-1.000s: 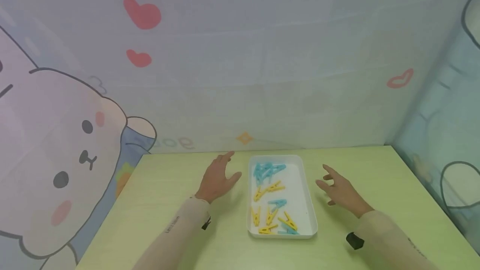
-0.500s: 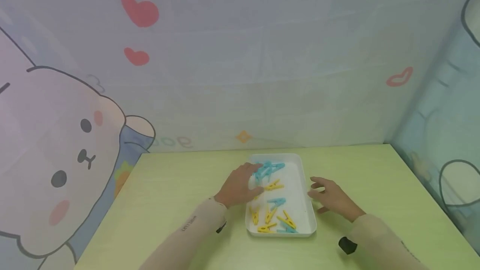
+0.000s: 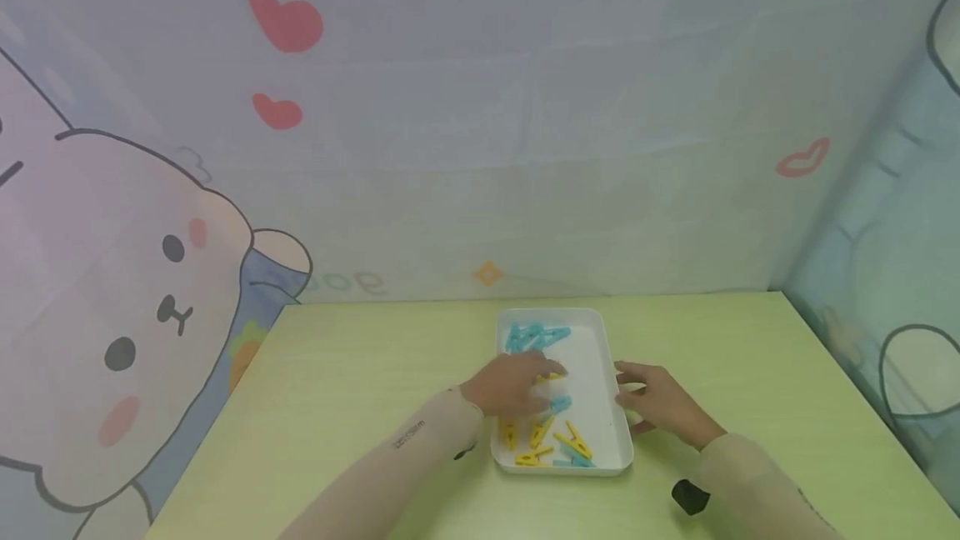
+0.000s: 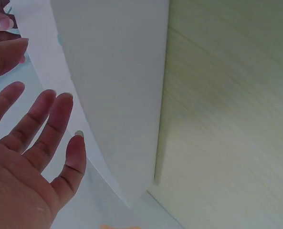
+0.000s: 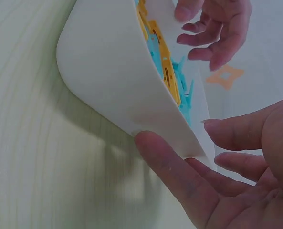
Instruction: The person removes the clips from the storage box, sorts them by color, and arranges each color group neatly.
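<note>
A white tray (image 3: 617, 440) on the table holds plastic clothespins. My left hand (image 3: 506, 386) hovers over the tray's left-middle part, fingers spread and loosely bent. Beneath it a yellow clothespin (image 3: 553, 376) and a blue clothespin (image 3: 558, 405) are partly covered. The left wrist view shows nothing between the fingers of my left hand (image 4: 31, 157). My right hand (image 3: 666, 402) is at the tray's right side. One of its fingertips meets the outer wall of the tray (image 5: 108, 71), low down near the table, in the right wrist view.
Several blue clothespins (image 3: 532, 333) lie bunched at the tray's far end. Nearer the front are yellow clothespins (image 3: 573, 440) and a blue clothespin (image 3: 577, 461). The pale green table (image 3: 375, 340) ends at a printed cloth backdrop (image 3: 525, 148).
My left hand has moved right, from the table beside the tray to over the clothespins. My right hand has come left to the tray's side. The tray has stayed in place.
</note>
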A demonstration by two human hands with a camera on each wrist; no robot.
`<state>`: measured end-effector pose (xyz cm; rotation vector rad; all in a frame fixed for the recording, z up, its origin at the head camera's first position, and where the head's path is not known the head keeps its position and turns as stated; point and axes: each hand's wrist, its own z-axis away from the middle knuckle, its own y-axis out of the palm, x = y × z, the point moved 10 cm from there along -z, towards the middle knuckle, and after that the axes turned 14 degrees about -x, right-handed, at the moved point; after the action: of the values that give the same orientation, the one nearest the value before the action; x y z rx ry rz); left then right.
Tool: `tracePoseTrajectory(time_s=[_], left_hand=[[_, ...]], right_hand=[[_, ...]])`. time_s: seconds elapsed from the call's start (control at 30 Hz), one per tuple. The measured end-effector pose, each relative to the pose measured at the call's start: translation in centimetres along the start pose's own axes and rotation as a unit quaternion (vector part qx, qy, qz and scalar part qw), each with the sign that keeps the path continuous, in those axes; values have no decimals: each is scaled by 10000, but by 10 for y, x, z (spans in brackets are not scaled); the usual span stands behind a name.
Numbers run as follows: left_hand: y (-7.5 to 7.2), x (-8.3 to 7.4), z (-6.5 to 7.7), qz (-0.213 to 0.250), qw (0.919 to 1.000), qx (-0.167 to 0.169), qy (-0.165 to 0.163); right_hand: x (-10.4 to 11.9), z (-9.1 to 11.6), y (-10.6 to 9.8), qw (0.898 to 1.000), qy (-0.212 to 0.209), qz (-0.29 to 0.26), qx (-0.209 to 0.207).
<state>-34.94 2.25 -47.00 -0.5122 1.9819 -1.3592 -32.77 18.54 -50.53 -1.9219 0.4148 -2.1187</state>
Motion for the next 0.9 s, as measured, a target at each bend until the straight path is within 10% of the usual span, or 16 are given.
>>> tracePoseTrajectory(time_s=[0.9], left_hand=[[31,-15,-6,-1107,9902,841,-131]], right_hand=[[-4,3,8,9993,322,-160,85]])
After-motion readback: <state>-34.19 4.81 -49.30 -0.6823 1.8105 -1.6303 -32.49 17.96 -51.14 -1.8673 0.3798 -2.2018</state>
